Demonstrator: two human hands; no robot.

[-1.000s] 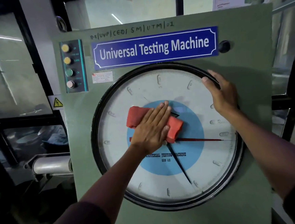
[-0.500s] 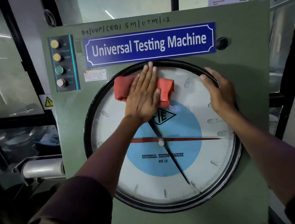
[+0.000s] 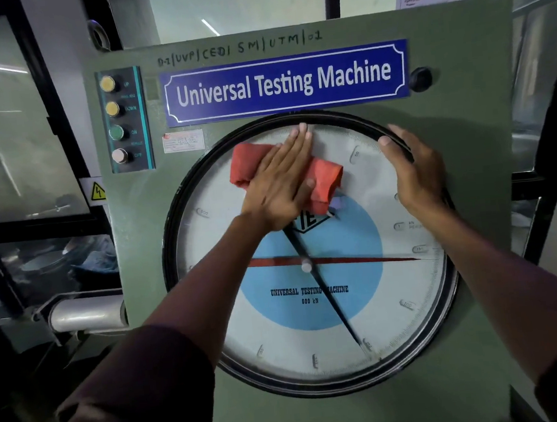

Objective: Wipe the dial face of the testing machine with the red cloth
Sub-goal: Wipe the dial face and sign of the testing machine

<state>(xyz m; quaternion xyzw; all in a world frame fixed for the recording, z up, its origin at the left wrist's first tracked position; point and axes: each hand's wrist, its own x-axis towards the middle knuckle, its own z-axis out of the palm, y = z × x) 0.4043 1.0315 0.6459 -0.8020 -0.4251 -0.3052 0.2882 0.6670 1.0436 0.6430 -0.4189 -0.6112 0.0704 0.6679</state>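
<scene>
The round dial face [image 3: 281, 338] of the green testing machine has a black rim, a white scale, a blue centre disc, a red pointer and a black pointer. My left hand [image 3: 280, 183] lies flat on the folded red cloth [image 3: 323, 181], pressing it against the upper part of the glass, fingertips near the top rim. The cloth sticks out on both sides of the hand. My right hand [image 3: 415, 170] rests on the dial's upper right rim, fingers spread, holding nothing.
Above the dial is a blue nameplate [image 3: 284, 82] with a black knob [image 3: 420, 79] at its right. A panel of several push buttons [image 3: 116, 120] sits at the upper left. A grey cylinder [image 3: 84, 313] juts out at the left. Glass partitions with black frames stand behind.
My left hand carried the red cloth up from the dial's centre to its upper part, then shifted slightly. My right hand stayed on the upper right rim.
</scene>
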